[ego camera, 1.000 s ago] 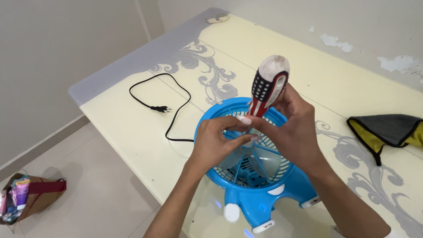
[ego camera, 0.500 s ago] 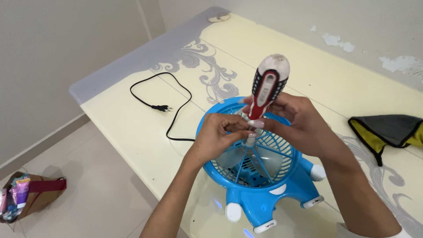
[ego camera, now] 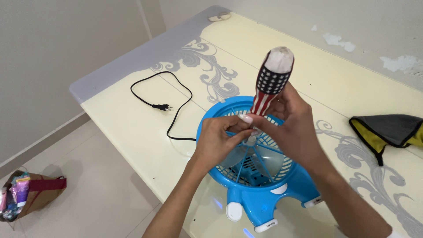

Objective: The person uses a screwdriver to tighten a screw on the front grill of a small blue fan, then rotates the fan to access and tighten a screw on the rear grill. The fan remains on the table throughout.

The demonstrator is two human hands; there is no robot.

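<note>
Lying face-up at the near edge of the worktop (ego camera: 132,128), one small blue fan (ego camera: 257,176) looks light and hollow; its thin plastic grille ribs would likely flex or snap, so the thick rim or the footed base seems the safer hold. Over its hub, the left hand (ego camera: 218,143) pinches its fingers (ego camera: 244,119) closed at the foot of one screwdriver (ego camera: 269,83), whose shaft tip is hidden. The right hand (ego camera: 297,128) wraps that fat, patterned handle from behind; it looks rigid and easy to grip. Farther left, one black power cord (ego camera: 169,108) trails limp. At the far right lies one soft grey-and-yellow cloth (ego camera: 390,130)
</note>
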